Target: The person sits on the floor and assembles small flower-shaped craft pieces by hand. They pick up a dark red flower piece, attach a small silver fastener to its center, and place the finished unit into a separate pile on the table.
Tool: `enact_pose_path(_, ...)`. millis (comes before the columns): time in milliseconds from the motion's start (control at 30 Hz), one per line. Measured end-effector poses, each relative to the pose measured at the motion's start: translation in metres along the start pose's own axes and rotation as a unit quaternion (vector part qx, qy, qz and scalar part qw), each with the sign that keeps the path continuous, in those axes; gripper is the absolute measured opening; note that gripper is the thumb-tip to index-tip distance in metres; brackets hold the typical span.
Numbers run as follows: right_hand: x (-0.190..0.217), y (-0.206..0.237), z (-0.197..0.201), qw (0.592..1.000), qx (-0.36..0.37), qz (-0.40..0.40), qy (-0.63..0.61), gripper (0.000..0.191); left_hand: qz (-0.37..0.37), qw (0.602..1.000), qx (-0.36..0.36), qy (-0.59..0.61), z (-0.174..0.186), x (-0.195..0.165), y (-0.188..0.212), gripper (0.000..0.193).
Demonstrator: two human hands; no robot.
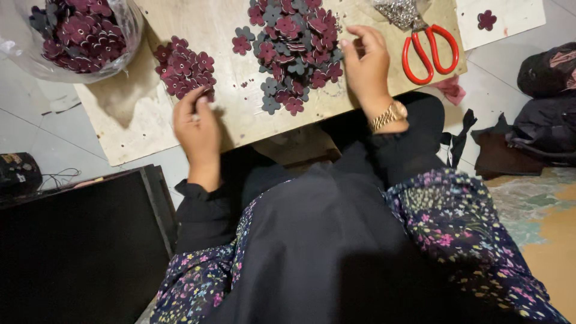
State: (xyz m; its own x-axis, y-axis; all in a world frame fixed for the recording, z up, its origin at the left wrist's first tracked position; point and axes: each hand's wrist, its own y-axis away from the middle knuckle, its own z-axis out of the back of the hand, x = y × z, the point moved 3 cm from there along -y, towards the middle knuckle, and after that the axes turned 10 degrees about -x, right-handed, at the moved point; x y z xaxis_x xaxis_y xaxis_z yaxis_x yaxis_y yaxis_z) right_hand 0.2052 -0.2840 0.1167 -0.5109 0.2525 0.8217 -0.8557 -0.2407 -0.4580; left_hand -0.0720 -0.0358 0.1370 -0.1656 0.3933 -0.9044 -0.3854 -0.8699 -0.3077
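Note:
My left hand (pixel 196 126) rests on a low wooden board (pixel 144 114), its fingers pinched on a maroon flower-shaped piece at the near edge of a small heap of maroon flower pieces (pixel 185 66). My right hand (pixel 366 63), with a gold watch on the wrist, reaches into the right side of a large pile of maroon and grey flower pieces (pixel 294 48), fingers curled on its edge. Whether it holds a piece I cannot tell.
Red-handled scissors (pixel 431 53) lie right of the pile, beside a heap of small silver parts (pixel 399 11). A clear plastic bag of flower pieces (pixel 78 36) sits top left. A black panel (pixel 78 240) is lower left, dark bags (pixel 546 102) at right.

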Motion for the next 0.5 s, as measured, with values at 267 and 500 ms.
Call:
enact_pose_path(267,-0.062,-0.031,-0.016,0.979,-0.044,0.134,0.149,0.019,-0.105,0.953,-0.098,-0.267,-0.001,0.024,-0.01,0.03)
enact_pose_path(500,-0.058,-0.048,-0.021,0.981,-0.025,0.09,0.172,0.011,-0.183,0.922,-0.137,-0.312,-0.02,0.001,-0.018,0.045)
